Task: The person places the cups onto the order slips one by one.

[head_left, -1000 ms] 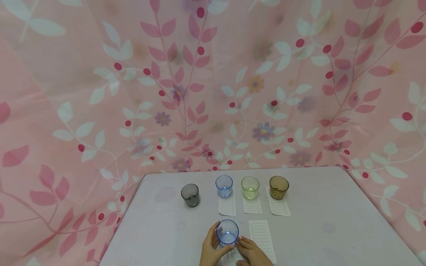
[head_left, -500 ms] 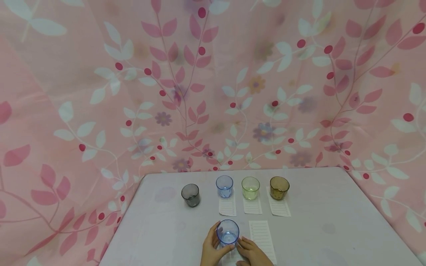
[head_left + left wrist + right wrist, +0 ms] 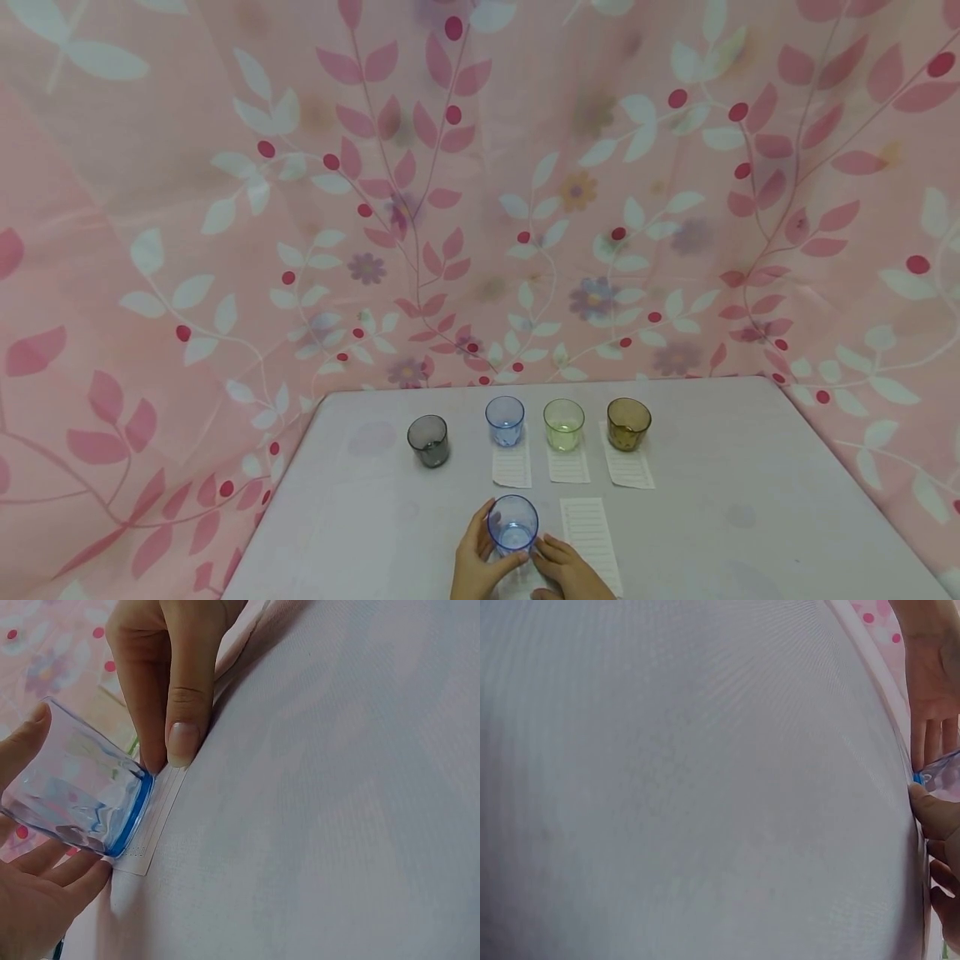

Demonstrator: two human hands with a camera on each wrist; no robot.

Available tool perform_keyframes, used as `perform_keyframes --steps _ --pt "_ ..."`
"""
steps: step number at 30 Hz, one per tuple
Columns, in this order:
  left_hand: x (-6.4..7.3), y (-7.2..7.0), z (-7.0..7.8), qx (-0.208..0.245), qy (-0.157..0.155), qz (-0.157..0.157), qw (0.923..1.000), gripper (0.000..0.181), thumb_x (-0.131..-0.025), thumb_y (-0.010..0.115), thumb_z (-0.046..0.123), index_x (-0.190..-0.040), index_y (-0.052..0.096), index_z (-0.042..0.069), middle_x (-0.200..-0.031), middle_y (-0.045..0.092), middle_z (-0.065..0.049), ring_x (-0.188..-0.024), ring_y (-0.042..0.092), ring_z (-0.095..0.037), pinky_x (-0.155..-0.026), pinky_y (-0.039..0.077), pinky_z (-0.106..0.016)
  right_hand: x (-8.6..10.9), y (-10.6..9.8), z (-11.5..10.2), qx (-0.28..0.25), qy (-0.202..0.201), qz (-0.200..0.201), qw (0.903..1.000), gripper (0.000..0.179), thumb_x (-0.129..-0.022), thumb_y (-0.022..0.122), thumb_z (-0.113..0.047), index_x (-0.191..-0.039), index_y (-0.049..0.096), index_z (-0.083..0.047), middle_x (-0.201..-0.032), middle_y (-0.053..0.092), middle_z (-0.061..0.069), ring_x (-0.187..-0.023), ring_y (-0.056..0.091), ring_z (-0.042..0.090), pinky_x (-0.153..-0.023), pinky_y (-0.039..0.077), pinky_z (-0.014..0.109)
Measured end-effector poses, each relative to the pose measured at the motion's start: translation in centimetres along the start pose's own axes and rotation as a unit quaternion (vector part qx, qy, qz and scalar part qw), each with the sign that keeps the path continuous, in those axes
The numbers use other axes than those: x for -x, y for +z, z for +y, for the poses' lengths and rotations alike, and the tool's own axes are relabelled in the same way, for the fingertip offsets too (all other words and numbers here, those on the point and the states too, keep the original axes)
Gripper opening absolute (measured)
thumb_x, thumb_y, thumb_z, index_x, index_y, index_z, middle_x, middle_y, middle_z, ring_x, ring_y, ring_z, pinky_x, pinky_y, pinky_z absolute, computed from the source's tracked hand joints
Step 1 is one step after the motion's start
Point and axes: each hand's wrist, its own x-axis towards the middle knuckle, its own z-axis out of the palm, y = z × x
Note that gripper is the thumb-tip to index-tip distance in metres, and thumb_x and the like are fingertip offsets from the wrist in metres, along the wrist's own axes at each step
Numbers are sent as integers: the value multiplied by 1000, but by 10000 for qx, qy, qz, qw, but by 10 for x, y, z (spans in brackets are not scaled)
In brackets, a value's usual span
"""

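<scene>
A clear blue glass cup [image 3: 513,525] stands upright on a lined paper slip [image 3: 522,583] near the front of the table. My left hand [image 3: 480,557] holds the cup from its left, thumb at the near side and fingers behind. In the left wrist view the cup's thick blue base [image 3: 133,816] rests on the slip. My right hand [image 3: 572,571] is on the cup's right, its thumb [image 3: 184,739] and a finger pinching the slip's edge beside the base. The slip is mostly hidden by cup and hands.
Behind, a blue cup [image 3: 506,421], a green cup [image 3: 564,425] and a brown cup [image 3: 628,423] stand in a row on lined slips. A dark grey cup [image 3: 429,440] stands left of them. Another slip [image 3: 592,537] lies right of the hands. A patterned pink curtain [image 3: 480,208] hangs behind the table.
</scene>
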Motion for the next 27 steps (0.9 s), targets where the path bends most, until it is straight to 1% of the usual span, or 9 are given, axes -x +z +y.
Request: perform_keyframes --steps 7,9,12,14,17,20,22,25,27 --pt "0 -7 3 105 -15 33 9999 91 -68 84 11 -142 32 -3 -130 48 -33 -119 49 -44 -97 46 -40 -1 -2 -1 -6 31 31 10000 53 -85 65 -41 -107 66 7 -113 63 24 -105 59 37 -83 54 40" --pt "-1 -12 3 166 76 131 9997 89 -70 82 10 -141 31 -5 -127 49 -34 -118 50 -45 -97 46 -42 0 -2 -1 48 -73 311 9995 51 -84 68 -39 -105 67 7 -112 64 23 -103 60 35 -82 54 39" --pt "-5 -21 5 137 311 382 9987 81 -75 78 7 -140 31 -8 -124 51 -35 -115 51 -46 -95 47 -44 1 -1 0 277 -339 1005 9940 45 -79 74 -32 -101 69 7 -109 65 20 -99 63 32 -82 54 33" --pt "-9 -27 6 35 492 673 9965 74 -78 75 5 -138 33 -9 -122 52 -35 -112 54 -46 -92 49 -44 2 -1 1 463 -482 1477 9868 40 -76 77 -28 -98 70 5 -107 66 17 -95 64 30 -86 52 25" --pt "-16 -35 9 -183 708 1355 9881 63 -80 73 4 -132 41 -10 -115 58 -31 -104 59 -42 -86 54 -40 6 -4 4 581 -487 1832 9801 39 -74 79 -26 -96 71 4 -105 67 15 -93 65 27 -91 46 15" --pt "-25 -42 12 -370 678 2160 9733 55 -78 75 6 -125 50 -7 -109 62 -25 -97 62 -36 -77 56 -32 12 -10 6 606 -260 1859 9804 39 -75 79 -27 -95 71 5 -104 68 13 -92 65 24 -91 43 9" --pt "-33 -48 15 -463 602 2619 9621 53 -77 78 8 -122 54 -6 -108 62 -22 -95 62 -33 -74 56 -31 18 -15 9 648 -109 1897 9797 41 -71 81 -27 -95 70 5 -102 68 13 -90 65 23 -88 43 8" --pt "-46 -58 16 -539 517 3052 9493 57 -75 79 11 -124 52 -5 -112 59 -22 -99 58 -35 -78 55 -39 27 -22 14 756 83 1985 9771 45 -65 85 -25 -94 70 5 -100 69 13 -88 65 24 -89 41 6" --pt "-56 -65 17 -551 473 3198 9447 65 -75 80 14 -129 47 -4 -118 55 -24 -106 54 -37 -83 52 -46 33 -26 19 862 203 1999 9758 48 -61 86 -26 -94 70 5 -100 69 12 -88 65 25 -90 41 6"
